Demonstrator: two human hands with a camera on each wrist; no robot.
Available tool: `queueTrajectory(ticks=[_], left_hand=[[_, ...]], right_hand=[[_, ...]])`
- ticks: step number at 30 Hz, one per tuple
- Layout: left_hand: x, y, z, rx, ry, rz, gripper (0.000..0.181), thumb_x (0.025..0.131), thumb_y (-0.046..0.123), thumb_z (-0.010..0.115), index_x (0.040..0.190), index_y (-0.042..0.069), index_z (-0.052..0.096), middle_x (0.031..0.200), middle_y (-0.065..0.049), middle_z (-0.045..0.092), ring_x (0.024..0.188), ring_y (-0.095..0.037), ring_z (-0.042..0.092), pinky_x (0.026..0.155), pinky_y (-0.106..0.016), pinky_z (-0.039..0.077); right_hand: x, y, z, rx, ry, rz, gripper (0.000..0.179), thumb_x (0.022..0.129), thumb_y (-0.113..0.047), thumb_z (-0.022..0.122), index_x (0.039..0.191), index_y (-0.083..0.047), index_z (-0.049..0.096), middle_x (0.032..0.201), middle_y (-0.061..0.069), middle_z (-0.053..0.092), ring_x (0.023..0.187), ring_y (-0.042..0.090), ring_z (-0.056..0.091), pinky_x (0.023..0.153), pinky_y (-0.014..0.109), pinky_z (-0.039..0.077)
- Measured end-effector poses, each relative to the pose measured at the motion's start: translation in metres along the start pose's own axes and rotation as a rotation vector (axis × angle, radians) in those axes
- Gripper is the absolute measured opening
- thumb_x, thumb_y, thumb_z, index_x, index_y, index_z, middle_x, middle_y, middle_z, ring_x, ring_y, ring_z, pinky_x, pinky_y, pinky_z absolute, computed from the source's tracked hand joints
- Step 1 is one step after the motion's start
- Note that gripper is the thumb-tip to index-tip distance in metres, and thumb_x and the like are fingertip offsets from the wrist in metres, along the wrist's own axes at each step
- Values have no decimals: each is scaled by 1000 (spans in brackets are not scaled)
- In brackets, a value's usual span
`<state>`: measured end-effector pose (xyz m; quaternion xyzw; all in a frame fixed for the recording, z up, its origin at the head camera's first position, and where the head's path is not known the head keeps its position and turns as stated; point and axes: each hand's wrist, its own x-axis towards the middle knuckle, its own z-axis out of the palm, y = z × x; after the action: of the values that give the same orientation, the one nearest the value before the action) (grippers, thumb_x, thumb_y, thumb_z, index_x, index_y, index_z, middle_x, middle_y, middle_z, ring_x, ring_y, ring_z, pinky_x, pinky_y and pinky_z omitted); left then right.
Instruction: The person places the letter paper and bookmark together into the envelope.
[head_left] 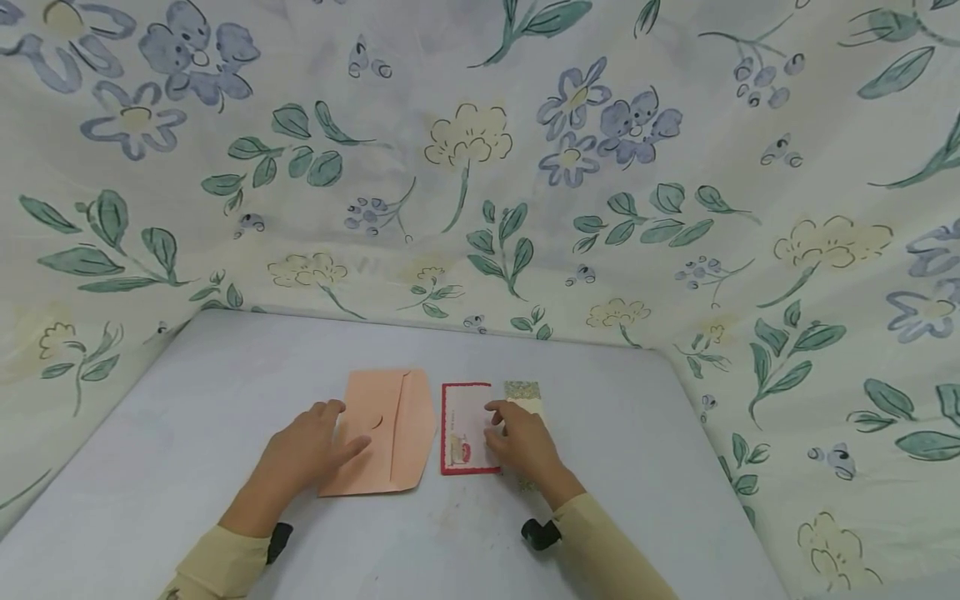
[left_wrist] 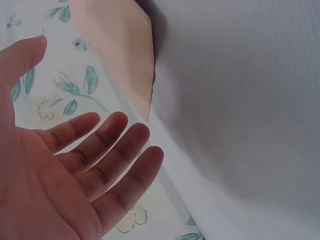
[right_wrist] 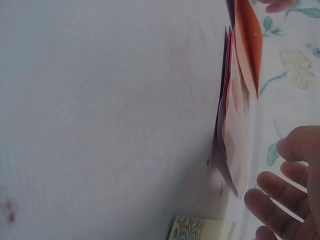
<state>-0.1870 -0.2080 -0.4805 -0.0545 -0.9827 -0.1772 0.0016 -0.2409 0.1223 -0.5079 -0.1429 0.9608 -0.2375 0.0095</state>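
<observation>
A peach envelope (head_left: 412, 450) lies on the table with its flap side to the right. My left hand (head_left: 300, 446) is over its left part, fingers spread loosely; in the left wrist view the palm of that hand (left_wrist: 75, 180) holds nothing. Just right of the envelope lies a white card with a red border (head_left: 461, 417) and a small red picture. My right hand (head_left: 528, 446) is at the card's right edge with loosely bent fingers; the right wrist view shows no grip. Partly hidden under this hand is a cream strip with a patterned end (head_left: 522, 390).
The white table (head_left: 615, 467) runs back to a floral cloth (head_left: 480, 183) that hangs behind it and at both sides. Each wrist carries a small black device, such as the one by the right sleeve (head_left: 540, 534).
</observation>
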Motion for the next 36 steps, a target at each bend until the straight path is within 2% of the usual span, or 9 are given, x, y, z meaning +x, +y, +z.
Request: queueTrajectory(ticks=[7, 17, 25, 36], left_hand=[[2, 7, 9, 53, -10, 3, 77, 94, 54, 65, 135, -9, 50, 122, -31, 57, 110, -47, 58, 80, -59, 54], [2, 15, 17, 113, 70, 77, 78, 89, 49, 74, 135, -10, 51, 120, -31, 57, 106, -47, 58, 82, -59, 53], [6, 19, 23, 142, 93, 94, 76, 88, 49, 75, 134, -8, 53, 123, -30, 57, 109, -46, 58, 85, -60, 52], [10, 25, 27, 109, 137, 116, 74, 85, 46, 79, 132, -6, 56, 130, -29, 56, 115, -48, 57, 87, -62, 51]], right_hand=[[1, -6, 5, -30, 9, 4, 41, 95, -30, 72, 133, -19, 62, 105, -6, 66, 89, 11, 58, 80, 31, 52], [0, -15, 8, -56, 0, -36, 41, 94, -30, 72, 132, -18, 62, 104, -6, 66, 85, 10, 56, 82, 33, 50], [2, -17, 11, -65, 6, -36, 42, 94, -31, 72, 132, -18, 63, 102, -6, 66, 83, 9, 55, 81, 31, 49], [2, -19, 14, -69, 25, -78, 39, 93, -28, 71, 130, -16, 64, 100, -5, 66, 81, 9, 55, 77, 28, 51]])
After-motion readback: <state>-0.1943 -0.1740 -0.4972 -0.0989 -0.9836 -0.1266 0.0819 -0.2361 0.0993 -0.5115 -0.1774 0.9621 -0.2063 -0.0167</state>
